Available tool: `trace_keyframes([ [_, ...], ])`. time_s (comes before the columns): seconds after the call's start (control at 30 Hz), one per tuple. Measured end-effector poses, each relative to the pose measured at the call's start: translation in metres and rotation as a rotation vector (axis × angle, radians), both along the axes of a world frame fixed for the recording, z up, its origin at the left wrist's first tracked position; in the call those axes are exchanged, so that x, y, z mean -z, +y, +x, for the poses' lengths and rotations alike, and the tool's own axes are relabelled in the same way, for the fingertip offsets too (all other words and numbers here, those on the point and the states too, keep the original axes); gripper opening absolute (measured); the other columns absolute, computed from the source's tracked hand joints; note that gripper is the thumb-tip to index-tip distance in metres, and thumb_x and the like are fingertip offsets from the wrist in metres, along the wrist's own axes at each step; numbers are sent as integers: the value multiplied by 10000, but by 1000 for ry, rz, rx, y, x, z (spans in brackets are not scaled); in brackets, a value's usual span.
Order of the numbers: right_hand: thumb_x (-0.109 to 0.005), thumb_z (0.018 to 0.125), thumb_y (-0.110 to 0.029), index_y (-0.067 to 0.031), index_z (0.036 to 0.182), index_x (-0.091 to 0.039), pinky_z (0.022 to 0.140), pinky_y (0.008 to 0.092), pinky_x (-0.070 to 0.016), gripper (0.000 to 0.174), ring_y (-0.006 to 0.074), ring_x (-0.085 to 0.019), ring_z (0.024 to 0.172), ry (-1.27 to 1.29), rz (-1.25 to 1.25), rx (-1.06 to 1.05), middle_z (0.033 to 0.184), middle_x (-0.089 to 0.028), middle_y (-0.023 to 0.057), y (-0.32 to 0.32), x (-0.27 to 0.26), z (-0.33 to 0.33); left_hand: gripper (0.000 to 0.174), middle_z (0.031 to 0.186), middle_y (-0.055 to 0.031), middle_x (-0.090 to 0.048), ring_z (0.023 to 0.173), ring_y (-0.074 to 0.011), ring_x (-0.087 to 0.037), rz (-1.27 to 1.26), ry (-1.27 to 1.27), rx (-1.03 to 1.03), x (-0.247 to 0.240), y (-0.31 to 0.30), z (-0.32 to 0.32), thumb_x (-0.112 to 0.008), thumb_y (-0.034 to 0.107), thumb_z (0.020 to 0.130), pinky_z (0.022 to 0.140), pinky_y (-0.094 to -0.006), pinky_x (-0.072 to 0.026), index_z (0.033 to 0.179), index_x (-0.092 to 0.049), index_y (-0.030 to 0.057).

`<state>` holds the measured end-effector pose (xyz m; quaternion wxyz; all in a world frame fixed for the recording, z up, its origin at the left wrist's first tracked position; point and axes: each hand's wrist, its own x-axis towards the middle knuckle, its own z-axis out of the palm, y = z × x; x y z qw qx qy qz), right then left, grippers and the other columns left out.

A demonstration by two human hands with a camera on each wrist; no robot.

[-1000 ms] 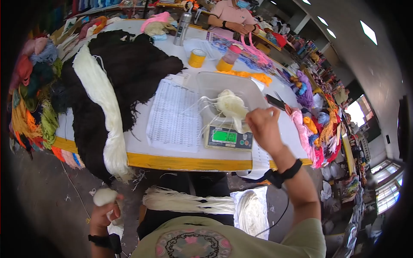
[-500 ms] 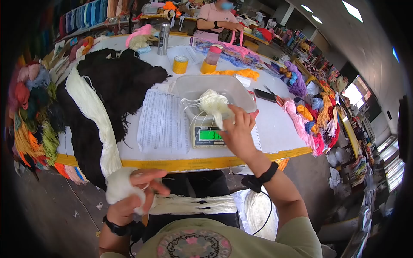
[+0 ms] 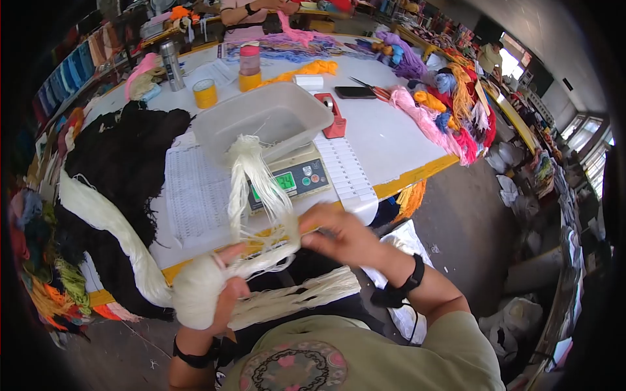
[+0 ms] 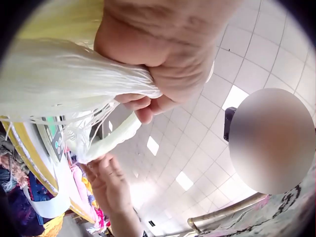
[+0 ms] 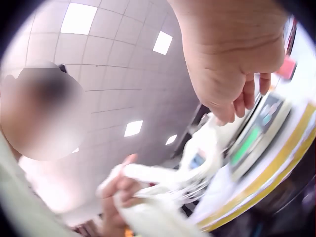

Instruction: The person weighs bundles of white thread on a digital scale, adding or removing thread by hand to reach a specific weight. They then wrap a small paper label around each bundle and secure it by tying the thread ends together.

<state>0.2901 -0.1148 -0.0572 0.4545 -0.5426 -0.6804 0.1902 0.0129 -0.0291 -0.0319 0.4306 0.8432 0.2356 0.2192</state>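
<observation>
A cream skein of yarn (image 3: 267,202) stretches as an open loop between my two hands, its far end overlapping the plastic tub in the head view. My left hand (image 3: 228,287) grips a thick bundle of cream yarn (image 3: 197,293); in the left wrist view its fingers (image 4: 143,109) curl round gathered strands. On the other side my right hand (image 3: 349,238) pinches the loop's edge, fingertips at the strands in both wrist views. Beyond them, the grey translucent tub (image 3: 313,114) sits on a digital scale (image 3: 303,181) with a green display.
A long cream skein (image 3: 111,225) lies over black yarn (image 3: 117,143) at the left. More cream strands (image 3: 306,296) lie across my lap. Printed sheets (image 3: 189,189), a red tape dispenser (image 3: 336,120), a phone (image 3: 355,92) and scissors (image 3: 377,91) are on the table. Another person's hands (image 3: 264,5) work opposite.
The cream yarn has come out of the tub and now spans both hands. My left hand rose from beside the lap to the table edge; my right hand drew back toward me. The view shifted right.
</observation>
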Motion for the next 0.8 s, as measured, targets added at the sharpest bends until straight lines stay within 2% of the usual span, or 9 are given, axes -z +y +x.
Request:
trace_keyframes([
  [0.07,-707,803,-82,-43,948,-640,837,344,-471,164,272,-591,952,-129,-81,354,989,-624,105,-8,29,57,463,973,-103,-630,710,-126,-573,-378,-364,-133,2,-6,3,-592,169,911,693,-261,-469,1324,-486,-13],
  [0.1,-712,790,-74,-43,953,-640,836,348,-473,181,263,-592,942,-287,-90,456,976,-623,100,-15,44,92,491,804,-48,-579,548,-52,-417,-310,-409,-201,3,-8,10,-601,223,902,517,-190,-354,1306,-479,-27],
  [0.13,-716,777,-66,-43,958,-640,836,352,-475,198,255,-593,931,-445,-96,556,964,-622,94,-21,57,120,491,804,-48,-579,548,-52,-417,-309,-409,-199,1,-8,10,-601,223,902,517,-190,-354,1306,-479,-27],
  [0.2,-719,766,-60,-40,948,-643,830,353,-478,199,254,-594,930,-439,-152,568,961,-624,95,-31,70,148,455,859,-55,-584,693,-95,-546,-390,-276,-104,-4,-8,6,-573,163,926,660,-236,-453,1320,-472,-39],
  [0.37,-722,754,-143,-66,882,-651,805,367,-446,166,285,-582,950,-402,-136,567,954,-639,86,-33,89,167,441,797,-42,-563,675,-95,-541,-349,-234,-50,5,-9,17,-561,120,913,645,-238,-448,1319,-477,-30],
  [0.53,-711,776,-39,-27,832,-599,674,343,-482,125,273,-594,789,-435,75,693,843,-613,111,-48,102,146,453,786,-35,-575,669,-91,-548,-312,-224,-113,3,-7,15,-547,76,885,639,-236,-446,1321,-482,-24],
  [0.63,-704,781,-52,-58,844,-612,707,354,-453,111,282,-585,779,-144,-43,821,834,-623,97,-47,82,109,505,764,-52,-595,657,-107,-564,-192,-173,-126,2,1,16,-565,48,850,658,-258,-461,1341,-465,-15],
  [0.77,-678,755,1,-71,886,-610,845,340,-420,164,239,-590,849,-252,88,64,871,-619,40,-18,-22,35,600,965,-143,-608,856,-279,-606,370,-113,45,-8,11,36,-611,89,831,811,-336,-476,1395,-420,18],
  [0.8,-689,743,0,-81,905,-623,867,359,-407,193,223,-588,831,-330,148,-64,871,-619,30,-10,-44,16,624,1118,-179,-585,991,-336,-580,160,-9,35,-15,6,39,-630,115,832,885,-369,-458,1409,-407,31],
])
